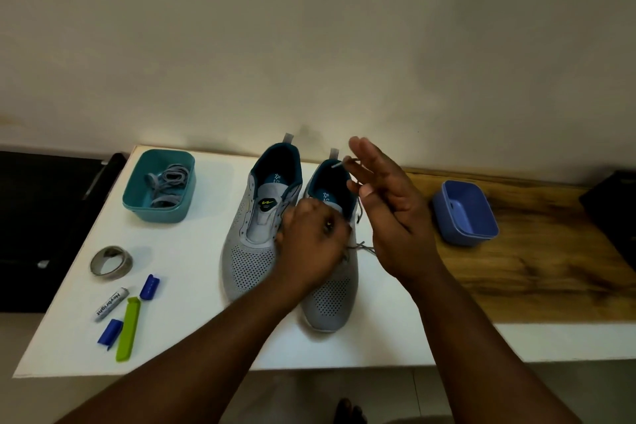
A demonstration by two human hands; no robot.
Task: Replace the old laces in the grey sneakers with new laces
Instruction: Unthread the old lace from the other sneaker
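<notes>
Fingers of the right hand stand mostly straight, thumb and forefinger pinching a grey lace by its tip above the right sneaker, while the left hand lies curled over that sneaker's tongue; what it grips I cannot tell. Beside it stands the left sneaker, laceless, both on a white table. Farther left sit a teal tub holding laces, a tape roll, a battery, 2 blue clips and a green clip; a blue tub sits right.
</notes>
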